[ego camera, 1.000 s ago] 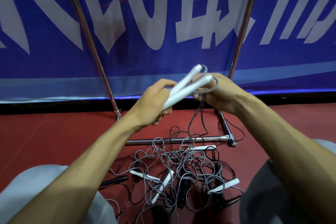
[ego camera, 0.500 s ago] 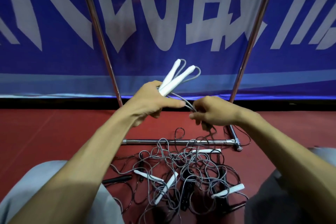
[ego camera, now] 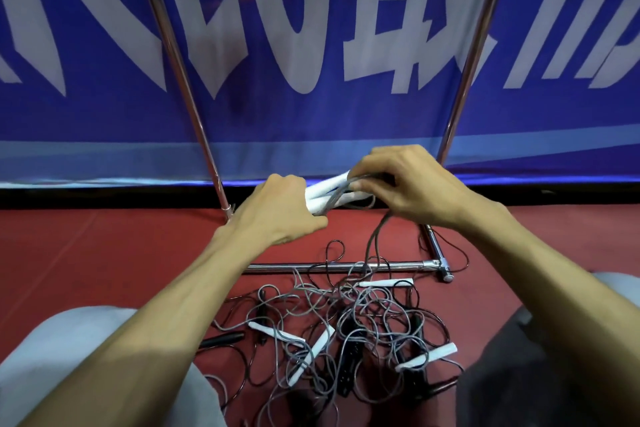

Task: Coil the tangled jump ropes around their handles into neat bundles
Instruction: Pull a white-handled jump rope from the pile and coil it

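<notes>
Ropes (ego camera: pixel 346 319) lie mostly in one tangled heap on the red floor (ego camera: pixel 104 253), between the person's knees and just on the near side of a metal bar (ego camera: pixel 311 266). One rope is lifted out of it. Its two white handles (ego camera: pixel 320 189) are side by side in the left hand (ego camera: pixel 277 215), whose fingers curl round their near ends. The right hand (ego camera: pixel 408 187) sits over the far ends, its fingertips pinching the grey cord (ego camera: pixel 334 198) and laying it across the handles. I can make out only a turn or two around them. Below that the cord drops straight into the heap, so most of its length looks unwound and may be caught among the others.

By my reckoning the job has barely begun. I see no finished bundle on the floor. Four loose handles (ego camera: pixel 427 355) in white show in the heap, along with black handles (ego camera: pixel 221 340), all threaded through grey and dark cord. That suggests several more ropes to free and wind once this one is done.
</notes>
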### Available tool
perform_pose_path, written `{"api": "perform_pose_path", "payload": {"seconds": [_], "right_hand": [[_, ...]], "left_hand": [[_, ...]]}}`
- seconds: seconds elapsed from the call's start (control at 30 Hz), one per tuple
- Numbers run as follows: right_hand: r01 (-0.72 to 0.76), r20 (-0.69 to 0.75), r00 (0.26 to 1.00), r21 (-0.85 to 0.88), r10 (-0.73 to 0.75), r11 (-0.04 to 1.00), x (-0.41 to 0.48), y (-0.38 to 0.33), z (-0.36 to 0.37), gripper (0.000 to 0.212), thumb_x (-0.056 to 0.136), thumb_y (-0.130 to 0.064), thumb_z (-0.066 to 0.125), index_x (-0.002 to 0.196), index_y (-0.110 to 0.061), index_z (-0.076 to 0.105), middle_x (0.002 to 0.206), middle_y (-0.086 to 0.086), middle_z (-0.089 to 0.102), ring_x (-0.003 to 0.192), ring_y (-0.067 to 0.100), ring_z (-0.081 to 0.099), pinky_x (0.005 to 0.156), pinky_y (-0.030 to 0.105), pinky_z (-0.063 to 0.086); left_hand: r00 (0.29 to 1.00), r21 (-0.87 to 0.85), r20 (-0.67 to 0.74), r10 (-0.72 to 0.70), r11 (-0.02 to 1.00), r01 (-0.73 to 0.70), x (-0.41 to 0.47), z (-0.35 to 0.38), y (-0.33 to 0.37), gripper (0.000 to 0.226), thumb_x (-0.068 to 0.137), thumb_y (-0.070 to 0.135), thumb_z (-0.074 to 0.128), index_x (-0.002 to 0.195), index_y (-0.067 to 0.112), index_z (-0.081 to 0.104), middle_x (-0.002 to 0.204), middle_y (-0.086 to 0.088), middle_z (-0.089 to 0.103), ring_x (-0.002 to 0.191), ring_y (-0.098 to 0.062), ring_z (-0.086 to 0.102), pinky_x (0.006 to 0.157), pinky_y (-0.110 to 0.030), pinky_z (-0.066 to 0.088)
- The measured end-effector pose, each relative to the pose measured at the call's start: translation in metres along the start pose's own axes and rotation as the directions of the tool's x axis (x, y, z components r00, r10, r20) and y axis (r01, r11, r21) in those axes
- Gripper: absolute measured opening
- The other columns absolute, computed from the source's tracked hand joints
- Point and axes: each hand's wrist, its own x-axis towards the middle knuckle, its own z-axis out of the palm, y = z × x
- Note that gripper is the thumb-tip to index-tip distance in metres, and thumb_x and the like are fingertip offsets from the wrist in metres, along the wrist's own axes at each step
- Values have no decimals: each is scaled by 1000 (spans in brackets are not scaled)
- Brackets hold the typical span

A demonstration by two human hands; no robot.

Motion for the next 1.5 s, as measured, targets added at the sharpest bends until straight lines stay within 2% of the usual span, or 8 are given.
{"api": "perform_pose_path", "payload": {"seconds": [0.33, 0.47, 0.73, 0.87, 0.97, 1.1, 1.3, 1.5], "right_hand": [[-327, 2, 943, 193, 333, 925, 1, 4, 6, 8, 83, -26, 70, 79, -19, 70, 80, -2, 64, 71, 10, 55, 67, 21, 39], [-496, 276, 855, 679, 439, 541, 3, 2, -2, 11, 83, -13, 69, 78, -4, 65, 69, 4, 64, 61, 10, 55, 59, 18, 42], [-559, 487, 789, 821, 375, 111, 4, 2, -1, 24, 82, -28, 62, 76, -5, 64, 71, 8, 64, 63, 20, 59, 65, 26, 48], [-437, 469, 786, 882, 403, -174, 8, 5, 7, 32, 94, -30, 49, 71, -12, 63, 66, 3, 57, 53, 17, 45, 54, 20, 38], [-567, 447, 774, 804, 449, 178, 7, 0, 17, 38, 99, -33, 43, 83, -6, 66, 64, 9, 64, 51, 17, 54, 54, 23, 46], [-616, 560, 729, 285, 394, 734, -1, -10, 24, 53, 96, -49, 43, 84, -3, 66, 62, 14, 66, 58, 21, 63, 61, 25, 50], [-248, 446, 870, 25, 211, 969, 0, -13, 22, 23, 99, -26, 47, 99, -10, 63, 66, -20, 52, 57, -7, 53, 60, 9, 37], [-18, 199, 980, -34, 25, 999, 1, -11, 17, 21, 99, -30, 44, 85, -17, 53, 71, -11, 45, 65, 15, 44, 63, 41, 45]], "left_hand": [[958, -197, 141, 251, 955, -221, -12, -5, 13, 27, 75, 30, 67, 73, 25, 40, 70, 4, 50, 61, -16, 47, 54, -33, 35], [947, -277, 117, 299, 926, -258, -12, -13, 11, 32, 78, 20, 65, 73, 26, 34, 68, 3, 44, 61, -20, 40, 55, -35, 31], [935, -384, 92, 342, 879, -283, -18, -24, 5, 18, 71, 29, 62, 75, 21, 47, 66, 2, 50, 62, -21, 43, 57, -36, 33], [953, -799, 109, 284, 595, -86, -18, -28, 5, 30, 61, 15, 52, 91, 13, 48, 62, -4, 46, 48, -17, 35, 44, -26, 28], [975, -906, 110, 194, 423, 18, -15, -31, 4, 53, 58, 9, 50, 110, 21, 46, 66, -8, 48, 44, -14, 32, 44, -23, 25], [998, -969, 56, -10, 240, 57, -4, -33, 0, 54, 67, 0, 58, 114, 23, 41, 72, -12, 48, 42, -13, 33, 45, -25, 26], [990, -443, -114, 88, 887, -130, -3, -20, -35, 34, 90, 13, 58, 121, 27, 49, 80, -1, 56, 52, -14, 46, 48, -24, 40], [993, -220, 32, 116, 970, -106, -3, -11, -31, 20, 92, 25, 56, 110, 24, 48, 79, 1, 56, 65, -26, 56, 65, -43, 49]]}}
